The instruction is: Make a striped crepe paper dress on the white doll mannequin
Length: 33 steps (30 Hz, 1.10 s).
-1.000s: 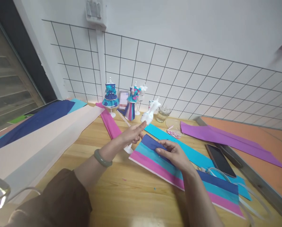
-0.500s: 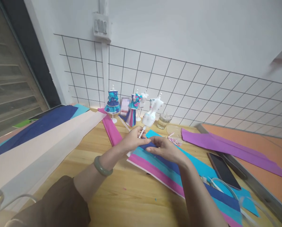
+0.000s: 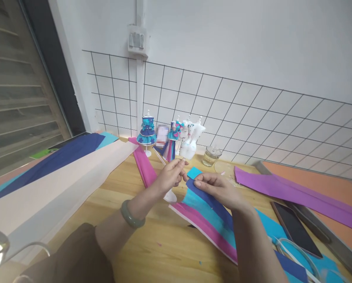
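My left hand [image 3: 174, 173] is closed around the stem of a small white dress-form mannequin [image 3: 190, 145]. The form leans to the right, with its round white base [image 3: 170, 195] showing below my hand; the stem itself is hidden by my fingers. To the right, my right hand [image 3: 215, 188] pinches the upper corner of a striped strip of crepe paper [image 3: 205, 214] in navy, turquoise and pink. That corner is lifted off the table. A flat sheet of bright blue paper [image 3: 195, 173] lies behind it, partly covered.
Dressed mini mannequins [image 3: 147, 131] stand by the wire grid, near a glass of liquid [image 3: 211, 156]. Pink paper [image 3: 143, 163] and pale paper [image 3: 76, 177] lie left. On the right are purple paper [image 3: 282, 192], a phone [image 3: 296, 228] and a looped white cable [image 3: 296, 251].
My right hand has taken hold of the striped paper's corner and raised it. The mannequin is more upright in my left hand, and its base now shows. The view has shifted slightly.
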Available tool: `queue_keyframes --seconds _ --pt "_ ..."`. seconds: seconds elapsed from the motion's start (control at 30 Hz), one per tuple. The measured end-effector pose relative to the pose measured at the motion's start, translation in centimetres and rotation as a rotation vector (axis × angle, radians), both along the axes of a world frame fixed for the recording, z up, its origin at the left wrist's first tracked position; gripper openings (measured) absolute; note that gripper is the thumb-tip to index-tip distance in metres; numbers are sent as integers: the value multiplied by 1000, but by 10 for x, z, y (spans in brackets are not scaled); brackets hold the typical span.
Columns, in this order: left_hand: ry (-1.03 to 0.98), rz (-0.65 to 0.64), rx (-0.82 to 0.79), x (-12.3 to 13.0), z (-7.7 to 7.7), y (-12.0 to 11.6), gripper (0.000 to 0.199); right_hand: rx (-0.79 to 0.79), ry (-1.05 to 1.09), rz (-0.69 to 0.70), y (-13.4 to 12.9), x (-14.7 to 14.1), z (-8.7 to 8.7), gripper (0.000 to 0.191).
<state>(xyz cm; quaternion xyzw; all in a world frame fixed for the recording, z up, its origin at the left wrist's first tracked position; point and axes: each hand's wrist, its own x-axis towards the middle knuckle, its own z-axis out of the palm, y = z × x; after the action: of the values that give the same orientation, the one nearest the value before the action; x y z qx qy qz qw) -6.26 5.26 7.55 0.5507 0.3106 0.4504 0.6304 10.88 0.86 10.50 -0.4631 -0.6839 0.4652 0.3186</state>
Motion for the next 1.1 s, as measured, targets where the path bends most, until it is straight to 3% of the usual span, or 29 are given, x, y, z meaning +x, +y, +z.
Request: queue_keyframes --seconds 0.27,0.47,0.57,0.63,0.7,0.77,0.9,1.1 --pt "-131 -75 57 9 3 -15 33 224 -88 -152 -7 -1 11 34" --pt "-218 -118 -101 7 15 -27 40 401 -224 -223 -18 -5 17 30" --pt "-285 -250 -275 2 23 -29 55 552 -315 -266 -21 -9 18 25" --pt "-290 -293 -289 -2 26 -29 56 639 -371 -287 -21 -10 18 22" --pt "-261 -277 -215 -5 28 -28 43 693 -418 -306 -20 -11 18 22" --pt "-233 -253 -138 -6 28 -28 33 723 -436 -348 -19 -11 17 22" --pt "-233 -249 -116 -5 26 -28 41 721 -370 -438 -18 -8 17 21" --pt "-198 -213 -89 -2 21 -25 44 627 -205 -388 -17 -7 16 19"
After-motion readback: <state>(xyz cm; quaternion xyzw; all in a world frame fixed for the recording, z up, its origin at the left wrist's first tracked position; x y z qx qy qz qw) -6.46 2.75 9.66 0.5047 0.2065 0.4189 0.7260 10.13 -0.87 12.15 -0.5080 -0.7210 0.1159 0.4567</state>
